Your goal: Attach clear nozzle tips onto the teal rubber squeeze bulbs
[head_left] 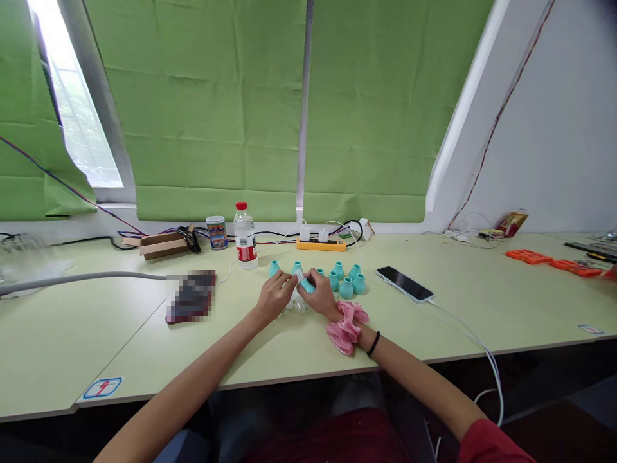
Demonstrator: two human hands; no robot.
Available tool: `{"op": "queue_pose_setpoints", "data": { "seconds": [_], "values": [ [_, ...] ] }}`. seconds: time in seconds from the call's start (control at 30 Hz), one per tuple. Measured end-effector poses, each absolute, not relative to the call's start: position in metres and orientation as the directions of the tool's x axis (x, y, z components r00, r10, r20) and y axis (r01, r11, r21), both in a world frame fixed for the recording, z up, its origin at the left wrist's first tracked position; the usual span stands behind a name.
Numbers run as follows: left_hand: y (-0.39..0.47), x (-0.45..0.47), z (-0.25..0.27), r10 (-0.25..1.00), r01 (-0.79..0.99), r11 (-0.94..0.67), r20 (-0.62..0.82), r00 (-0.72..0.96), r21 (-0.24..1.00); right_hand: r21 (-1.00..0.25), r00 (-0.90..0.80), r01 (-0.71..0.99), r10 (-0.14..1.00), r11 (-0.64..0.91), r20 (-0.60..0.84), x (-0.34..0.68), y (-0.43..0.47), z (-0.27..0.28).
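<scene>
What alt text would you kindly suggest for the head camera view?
A person's right hand holds a teal piece, the left hand at its clear part, above a pale table; small teal pots stand nearby, with a phone to the right.

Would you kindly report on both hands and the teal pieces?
Right hand gripping teal piece; left hand at its clear end. More teal pieces alongside. Clear parts on table.

Teal piece (pixel 307 286) tilted in right hand (pixel 319 297), clear fitting (pixel 299 275) against left hand (pixel 277 298). Similar teal pots (pixel 346 288) upright, mostly beside right hand. Small clear parts (pixel 299 304) below, between hands.
</scene>
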State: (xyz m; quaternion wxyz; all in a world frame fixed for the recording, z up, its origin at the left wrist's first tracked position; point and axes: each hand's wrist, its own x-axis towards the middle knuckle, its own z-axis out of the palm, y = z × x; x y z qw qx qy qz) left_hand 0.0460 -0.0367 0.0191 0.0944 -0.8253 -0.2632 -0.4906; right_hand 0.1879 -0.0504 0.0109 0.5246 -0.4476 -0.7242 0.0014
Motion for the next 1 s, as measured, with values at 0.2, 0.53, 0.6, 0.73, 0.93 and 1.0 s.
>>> {"op": "queue_pose_setpoints", "data": {
  "seconds": [0.2,0.53,0.6,0.73,0.93,1.0],
  "values": [
    [-0.0365,0.0482,0.0185,0.376,0.436,-0.871,0.879,0.294,0.227,-0.496,-0.057,0.616,0.663,0.612,0.746,0.1881,-0.0497,0.0089],
    [-0.0367,0.049,0.0168,0.406,0.403,-0.871,0.872,0.272,0.28,-0.457,-0.095,0.632,0.648,0.626,0.756,0.1935,-0.0485,0.0109],
    [-0.0344,0.0475,0.0174,0.359,0.448,-0.876,0.861,0.36,0.178,-0.438,-0.11,0.646,0.644,0.626,0.757,0.1951,-0.0474,0.0105],
    [-0.0331,0.0458,0.0181,0.308,0.575,-0.817,0.808,0.502,-0.046,-0.423,-0.116,0.65,0.633,0.631,0.766,0.1963,-0.0468,0.0104],
    [-0.0367,0.0508,0.0175,0.431,0.604,-0.791,0.787,0.44,0.096,-0.419,-0.11,0.657,0.629,0.627,0.769,0.1948,-0.0467,0.0115],
    [-0.0375,0.0513,0.0203,0.539,0.508,-0.8,0.754,0.376,0.319,-0.434,-0.1,0.642,0.631,0.632,0.77,0.1946,-0.0454,0.0122]
  ]
}}
